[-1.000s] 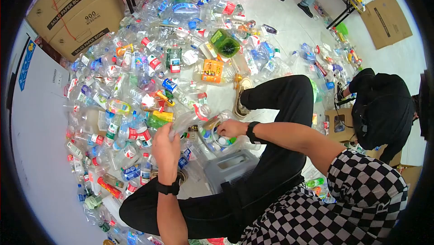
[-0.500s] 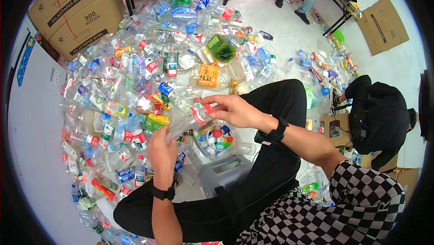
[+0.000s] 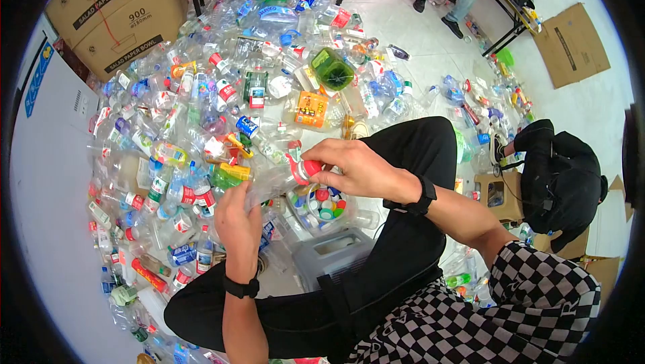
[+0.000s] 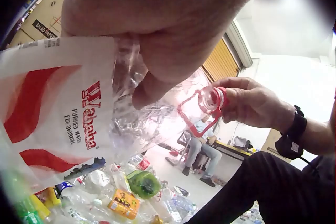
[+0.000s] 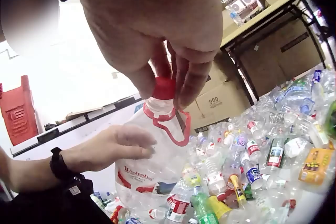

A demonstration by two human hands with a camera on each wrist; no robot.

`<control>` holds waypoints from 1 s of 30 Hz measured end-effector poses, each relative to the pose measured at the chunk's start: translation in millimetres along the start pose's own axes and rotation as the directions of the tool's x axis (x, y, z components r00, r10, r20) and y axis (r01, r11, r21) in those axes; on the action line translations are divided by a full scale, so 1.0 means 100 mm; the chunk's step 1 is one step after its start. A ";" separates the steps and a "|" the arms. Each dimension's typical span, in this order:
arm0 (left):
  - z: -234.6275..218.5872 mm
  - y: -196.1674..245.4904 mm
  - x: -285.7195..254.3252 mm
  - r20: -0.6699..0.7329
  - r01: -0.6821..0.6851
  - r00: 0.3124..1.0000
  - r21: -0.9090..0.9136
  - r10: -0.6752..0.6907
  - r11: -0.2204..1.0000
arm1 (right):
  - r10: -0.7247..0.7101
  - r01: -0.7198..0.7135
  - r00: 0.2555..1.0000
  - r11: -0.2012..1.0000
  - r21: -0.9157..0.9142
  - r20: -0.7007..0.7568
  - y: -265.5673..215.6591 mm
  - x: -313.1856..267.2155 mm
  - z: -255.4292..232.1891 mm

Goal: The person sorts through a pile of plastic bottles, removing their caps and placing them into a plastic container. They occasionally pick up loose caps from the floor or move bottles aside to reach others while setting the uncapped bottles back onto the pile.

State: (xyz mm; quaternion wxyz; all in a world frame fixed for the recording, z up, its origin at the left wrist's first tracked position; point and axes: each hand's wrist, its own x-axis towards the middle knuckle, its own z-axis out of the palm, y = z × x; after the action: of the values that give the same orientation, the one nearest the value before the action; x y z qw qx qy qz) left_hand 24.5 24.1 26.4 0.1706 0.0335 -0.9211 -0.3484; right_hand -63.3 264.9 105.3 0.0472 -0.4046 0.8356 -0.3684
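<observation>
A crumpled clear plastic bottle (image 3: 270, 179) with a red-and-white Wahaha label (image 4: 63, 113) is held out over my lap. My left hand (image 3: 243, 204) grips its body from below. My right hand (image 3: 320, 166) pinches the red cap (image 3: 311, 168) at the bottle's neck, with a red carry ring hanging under it. In the right wrist view the fingertips (image 5: 186, 85) curl round the red cap (image 5: 164, 88), and my left hand (image 5: 118, 144) holds the bottle (image 5: 157, 166) behind. In the left wrist view my right hand (image 4: 231, 106) meets the neck (image 4: 210, 99).
A clear tub of coloured caps (image 3: 324, 205) sits under the bottle, with a grey crate (image 3: 334, 250) nearer me. A dense heap of plastic bottles (image 3: 201, 102) covers the floor ahead and left. Cardboard boxes (image 3: 117, 8) stand far left. A person in black (image 3: 561, 176) crouches at right.
My right hand rose from the tub of caps to the bottle's neck and closed its fingers on the red cap. The left hand kept hold of the bottle.
</observation>
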 end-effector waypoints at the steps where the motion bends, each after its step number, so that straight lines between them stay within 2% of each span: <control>1: -0.01 0.01 0.00 -0.002 -0.005 1.000 0.005 0.005 1.000 | 0.070 -0.070 0.997 0.998 -0.001 0.031 -0.03 0.00 -0.01; 2: -0.01 0.01 -0.01 -0.004 -0.010 1.000 0.010 0.010 1.000 | 0.139 -0.139 0.988 0.990 -0.004 0.064 -0.04 0.00 -0.01; 5: 0.01 0.01 -0.01 -0.014 -0.033 0.999 0.022 0.033 0.999 | 0.204 -0.205 0.977 0.979 0.013 0.067 -0.04 -0.01 0.02; 9: -0.01 0.03 -0.01 0.006 -0.019 1.000 0.050 0.019 0.999 | 0.206 -0.206 0.974 0.978 -0.018 0.091 -0.07 -0.02 -0.01; 12: -0.01 0.03 -0.01 0.007 -0.028 1.000 0.060 0.028 0.998 | 0.182 -0.187 0.979 0.982 0.039 0.096 -0.04 -0.05 0.00; 15: 0.01 0.02 -0.01 -0.014 -0.077 0.997 0.056 0.078 0.995 | 0.165 -0.165 0.981 0.986 -0.009 0.105 0.03 -0.07 0.03; 17: 0.02 0.02 -0.03 -0.011 -0.088 0.996 0.105 0.089 0.991 | 0.302 -0.290 0.942 0.952 -0.098 0.148 0.02 -0.08 0.05; 18: 0.02 0.02 -0.03 -0.011 -0.087 0.996 0.105 0.089 0.991 | 0.302 -0.290 0.942 0.952 -0.098 0.148 0.02 -0.08 0.06; 20: 0.02 0.01 -0.03 -0.018 -0.106 0.994 0.115 0.109 0.988 | 0.440 -0.411 0.856 0.897 -0.160 0.269 0.02 -0.08 0.06; 21: 0.02 0.02 -0.03 -0.018 -0.105 0.994 0.116 0.108 0.988 | 0.439 -0.410 0.857 0.898 -0.159 0.271 0.01 -0.10 0.06; 23: 0.00 0.03 -0.03 -0.014 -0.081 0.996 0.107 0.083 0.991 | 0.246 -0.254 0.964 0.965 0.072 0.106 -0.01 -0.15 0.07; 24: -0.01 0.03 -0.03 -0.014 -0.078 0.997 0.108 0.080 0.991 | 0.245 -0.254 0.963 0.964 0.073 0.109 0.00 -0.16 0.07; 26: -0.02 0.05 -0.03 0.009 -0.091 0.996 0.103 0.091 0.990 | 0.071 -0.069 0.993 0.997 -0.031 0.091 0.03 -0.18 0.06; 30: 0.00 0.04 -0.04 0.031 -0.095 0.995 0.066 0.093 0.993 | 0.047 -0.039 0.994 0.995 -0.089 0.095 0.07 -0.20 0.07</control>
State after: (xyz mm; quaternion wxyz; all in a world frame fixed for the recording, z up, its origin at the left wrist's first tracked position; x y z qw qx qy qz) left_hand 28.5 27.7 28.1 0.1725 -0.0090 -0.9353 -0.3089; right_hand -51.9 278.4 91.0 0.0778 -0.4056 0.8562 -0.3105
